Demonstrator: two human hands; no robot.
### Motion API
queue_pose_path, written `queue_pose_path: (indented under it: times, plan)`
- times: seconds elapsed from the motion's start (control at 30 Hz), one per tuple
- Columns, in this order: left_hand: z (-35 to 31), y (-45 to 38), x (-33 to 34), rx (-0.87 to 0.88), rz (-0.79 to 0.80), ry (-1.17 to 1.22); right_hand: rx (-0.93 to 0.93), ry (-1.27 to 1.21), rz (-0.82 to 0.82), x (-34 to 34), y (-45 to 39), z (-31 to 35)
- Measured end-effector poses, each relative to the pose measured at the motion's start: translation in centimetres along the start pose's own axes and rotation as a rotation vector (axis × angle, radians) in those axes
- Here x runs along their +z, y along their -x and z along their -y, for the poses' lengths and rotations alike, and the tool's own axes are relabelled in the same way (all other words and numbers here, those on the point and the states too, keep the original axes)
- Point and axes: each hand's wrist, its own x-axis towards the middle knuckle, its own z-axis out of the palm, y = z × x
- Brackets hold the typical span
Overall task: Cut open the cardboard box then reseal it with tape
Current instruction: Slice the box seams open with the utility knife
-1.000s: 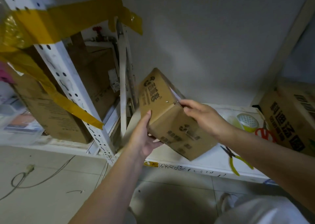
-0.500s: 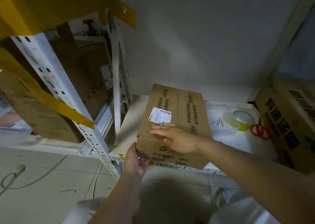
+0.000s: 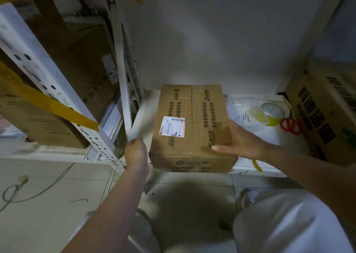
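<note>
A brown cardboard box (image 3: pixel 192 129) lies flat on the white shelf (image 3: pixel 269 143), its top seam running away from me and a white shipping label (image 3: pixel 172 126) on its left flap. My right hand (image 3: pixel 238 141) rests flat on the box's front right corner with fingers stretched out. To the left of the box, my left hand (image 3: pixel 135 152) is closed around a blurred white strip (image 3: pixel 138 119) that sticks up from it. A roll of tape (image 3: pixel 272 112) with a green core and red-handled scissors (image 3: pixel 290 126) lie on the shelf to the right.
A large printed cardboard box (image 3: pixel 327 114) stands at the shelf's right end. A yellow tool handle (image 3: pixel 257 165) pokes out at the shelf's front edge. A white perforated upright (image 3: pixel 38 79) with yellow tape and more cartons (image 3: pixel 67 69) fill the left. Tiled floor with cables lies below.
The box has gone from tilted up in both hands to lying flat on the shelf. My left hand left its front corner and now holds a white strip beside it; my right hand slid right.
</note>
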Motion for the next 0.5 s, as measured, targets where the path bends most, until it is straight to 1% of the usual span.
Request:
queue_pose_path:
  times: [0.03,0.07,0.13,0.17,0.3,0.4,0.5]
  plan:
    - [-0.3,0.2,0.2,0.050,0.021,-0.037,0.029,-0.009,0.098,0.1,0.6,-0.8]
    - [-0.4,0.4,0.5,0.095,0.063,-0.101,0.047,0.035,0.134,0.3,1.1,-1.4]
    - [-0.3,0.9,1.2,0.176,0.156,-0.256,0.065,0.134,0.060,0.9,1.2,-2.3]
    - [-0.2,1.0,1.4,0.221,0.181,-0.317,0.075,0.137,0.010,1.2,0.9,-2.4]
    - [0.4,1.0,1.8,0.383,0.149,-0.488,0.067,0.064,-0.120,1.3,-0.4,-2.7]
    - [0.3,0.7,1.9,0.390,0.138,-0.542,0.068,0.081,-0.171,1.3,-0.9,-3.0]
    - [0.5,0.4,1.9,0.387,0.154,-0.545,0.063,0.008,-0.134,0.7,-0.9,-4.3]
